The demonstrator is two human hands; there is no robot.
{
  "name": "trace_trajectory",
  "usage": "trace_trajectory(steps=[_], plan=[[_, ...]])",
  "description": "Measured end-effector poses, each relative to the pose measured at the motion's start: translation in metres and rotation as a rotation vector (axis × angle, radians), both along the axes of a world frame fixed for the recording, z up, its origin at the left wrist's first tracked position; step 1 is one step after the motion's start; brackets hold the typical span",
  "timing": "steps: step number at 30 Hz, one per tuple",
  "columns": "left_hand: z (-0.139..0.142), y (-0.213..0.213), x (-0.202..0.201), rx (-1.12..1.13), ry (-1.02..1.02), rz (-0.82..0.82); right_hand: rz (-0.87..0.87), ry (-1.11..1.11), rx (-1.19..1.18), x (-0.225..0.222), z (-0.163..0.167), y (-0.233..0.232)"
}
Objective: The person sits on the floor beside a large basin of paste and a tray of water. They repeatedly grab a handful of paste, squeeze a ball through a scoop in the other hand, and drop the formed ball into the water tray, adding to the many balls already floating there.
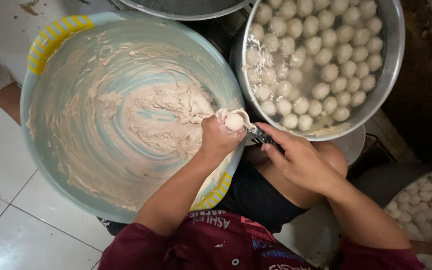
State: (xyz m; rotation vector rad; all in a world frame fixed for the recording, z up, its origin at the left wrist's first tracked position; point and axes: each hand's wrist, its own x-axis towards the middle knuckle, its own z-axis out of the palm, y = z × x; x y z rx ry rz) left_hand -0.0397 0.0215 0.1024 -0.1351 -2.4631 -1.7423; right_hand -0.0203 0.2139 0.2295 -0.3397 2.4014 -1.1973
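A pale blue-green basin [76, 195] is seen, its rim marked by handle patches [56, 35] striped in yellow and white. Beige-pink paste [166, 115] is smeared inside the basin. Right of the basin, a silver-grey metal pot [393, 75] is filled with off-white balls [326, 55] in cloudy water. Between basin and pot, a whitish ball [234, 121] is held on a spoon [256, 131] with a dark patterned handle. Below the basin, a maroon shirt [201, 247] with pale lettering is worn. White tiles [6, 200] are seen left of the basin.
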Motion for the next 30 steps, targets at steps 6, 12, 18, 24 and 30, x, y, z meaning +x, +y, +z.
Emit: trace_trajectory(steps=[6, 12, 18, 24, 30], plan=[[-0.003, -0.001, 0.003, -0.157, -0.184, 0.015, -0.106, -0.574, -0.208, -0.002, -0.019, 0.007], [-0.049, -0.05, 0.011, -0.576, -0.401, 0.159, -0.269, -0.637, -0.258, -0.018, -0.026, 0.039], [-0.115, -0.05, 0.061, -0.621, -0.513, 0.472, -0.432, -0.07, 0.384, -0.028, -0.017, 0.086], [-0.099, -0.028, 0.033, -0.33, -0.234, 0.13, -0.447, 0.277, 0.686, -0.033, -0.006, 0.08], [-0.028, -0.005, 0.005, -0.146, -0.106, 0.051, -0.579, 0.191, 0.275, -0.012, 0.004, 0.067]])
